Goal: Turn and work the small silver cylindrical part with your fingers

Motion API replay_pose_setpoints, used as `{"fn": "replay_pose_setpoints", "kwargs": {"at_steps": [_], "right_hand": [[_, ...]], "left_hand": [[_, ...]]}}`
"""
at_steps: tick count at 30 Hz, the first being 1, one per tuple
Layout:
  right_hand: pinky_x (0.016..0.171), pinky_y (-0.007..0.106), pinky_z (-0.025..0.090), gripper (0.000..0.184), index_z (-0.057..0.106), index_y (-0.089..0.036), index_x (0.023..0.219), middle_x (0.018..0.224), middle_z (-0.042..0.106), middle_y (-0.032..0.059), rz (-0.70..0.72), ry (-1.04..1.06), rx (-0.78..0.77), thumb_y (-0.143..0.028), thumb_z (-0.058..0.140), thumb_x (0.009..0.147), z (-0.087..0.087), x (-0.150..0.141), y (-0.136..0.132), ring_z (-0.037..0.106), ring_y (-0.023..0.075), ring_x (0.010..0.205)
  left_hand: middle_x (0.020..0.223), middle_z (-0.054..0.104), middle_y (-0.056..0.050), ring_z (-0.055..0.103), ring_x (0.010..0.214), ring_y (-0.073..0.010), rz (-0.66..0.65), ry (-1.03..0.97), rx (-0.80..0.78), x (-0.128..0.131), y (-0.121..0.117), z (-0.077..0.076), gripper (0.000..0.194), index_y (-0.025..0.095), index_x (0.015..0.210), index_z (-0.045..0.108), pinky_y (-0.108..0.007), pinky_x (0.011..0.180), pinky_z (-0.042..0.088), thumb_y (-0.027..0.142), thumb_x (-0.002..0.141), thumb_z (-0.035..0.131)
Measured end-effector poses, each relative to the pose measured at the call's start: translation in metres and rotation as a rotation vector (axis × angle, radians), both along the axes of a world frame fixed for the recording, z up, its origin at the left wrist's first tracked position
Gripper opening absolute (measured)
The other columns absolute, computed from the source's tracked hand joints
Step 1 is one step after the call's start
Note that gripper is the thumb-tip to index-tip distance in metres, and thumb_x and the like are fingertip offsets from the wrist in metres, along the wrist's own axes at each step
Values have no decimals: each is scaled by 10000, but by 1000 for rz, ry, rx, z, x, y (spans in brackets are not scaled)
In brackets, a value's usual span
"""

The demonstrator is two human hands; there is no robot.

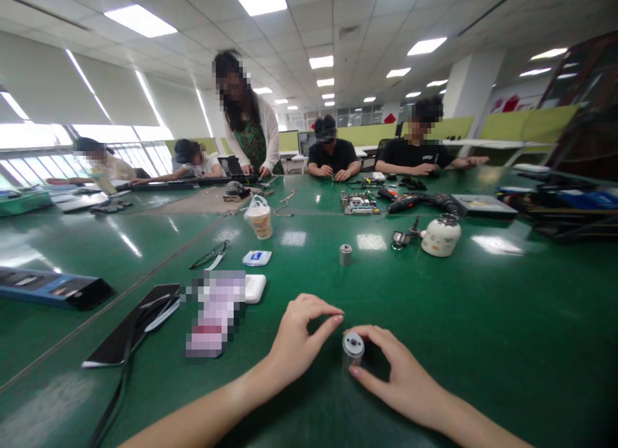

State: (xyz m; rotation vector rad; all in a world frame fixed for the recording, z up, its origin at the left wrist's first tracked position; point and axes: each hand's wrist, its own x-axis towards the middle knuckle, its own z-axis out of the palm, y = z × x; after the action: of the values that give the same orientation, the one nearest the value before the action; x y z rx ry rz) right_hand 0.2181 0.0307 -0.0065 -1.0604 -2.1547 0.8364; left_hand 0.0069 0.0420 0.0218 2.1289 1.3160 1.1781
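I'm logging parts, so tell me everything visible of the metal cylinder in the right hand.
The metal cylinder is silvery and shiny-sided; its round top shows a dark centre and small dark spots. It is roughly upright; whether its base touches the green table is unclear. The right hand holds it, thumb low on the side, a finger by the top.

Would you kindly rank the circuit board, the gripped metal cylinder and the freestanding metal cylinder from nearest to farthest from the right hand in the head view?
1. Gripped metal cylinder: in the right hand.
2. Freestanding metal cylinder: ahead, slightly left.
3. Circuit board: ahead, well beyond the freestanding metal cylinder.
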Motion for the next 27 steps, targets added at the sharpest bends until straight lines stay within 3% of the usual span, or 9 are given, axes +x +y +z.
{"fn": "replay_pose_setpoints", "kwargs": {"at_steps": [6,27], "right_hand": [[927,390,456,400,529,-278,1215,1147,635,36,0,19,68,-210,642,838,-10,0,2,573,232,1056],[918,393,458,377,545,-277,1178,1122,640,30,24,9,83,-152,623,831,-6,0,0,580,225,1034]], "left_hand": [[927,751,3,642,895,-189,-116,-67,-37,15,-18,0,101,255,960,735,-318,842,425,252,897,657],[976,691,-22,606,945,-188,-165,1,1,15,-22,-4,143,246,1015,705,-331,868,413,203,915,612]]}}
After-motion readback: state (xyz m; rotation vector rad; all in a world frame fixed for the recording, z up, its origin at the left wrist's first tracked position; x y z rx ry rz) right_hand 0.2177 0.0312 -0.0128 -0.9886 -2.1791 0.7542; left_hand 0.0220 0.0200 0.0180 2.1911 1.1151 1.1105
